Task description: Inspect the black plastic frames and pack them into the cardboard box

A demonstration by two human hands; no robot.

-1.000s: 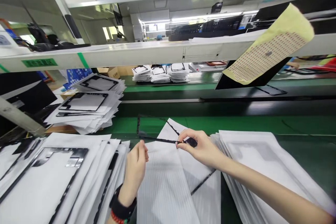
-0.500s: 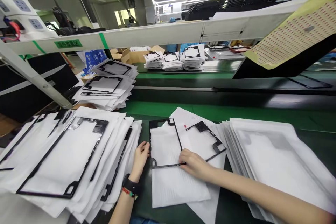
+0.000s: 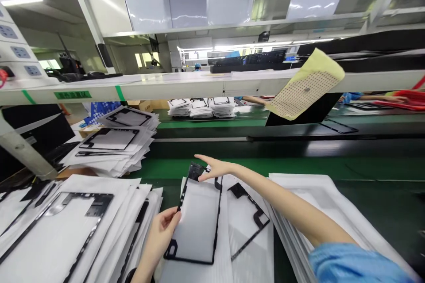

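A thin black rectangular frame (image 3: 218,212) sits tilted over white sheets in front of me, its dark panel at the upper left. My left hand (image 3: 162,232) pinches the frame's left edge between thumb and fingers. Over its top edge is my right hand (image 3: 217,169), index finger stretched out to the left and thumb apart, close to the dark corner. Whether the right thumb touches the frame I cannot tell. To the right, a second black frame (image 3: 245,243) lies on a white sheet (image 3: 265,252), partly covered by neighbouring sheets.
Stacked white sheets with black frames (image 3: 89,239) stand at the left; a pile of white sleeves (image 3: 308,194) is at the right. More stacks (image 3: 113,159) lie farther back. A shelf rail (image 3: 186,88) crosses above, with a yellow dotted sheet (image 3: 305,86) hanging. Co-workers' arms (image 3: 378,97) show beyond.
My right hand has moved from the frame's lower edge up to its top edge, fingers now spread. My left hand now grips the frame, which has tilted. The camera has tipped upward.
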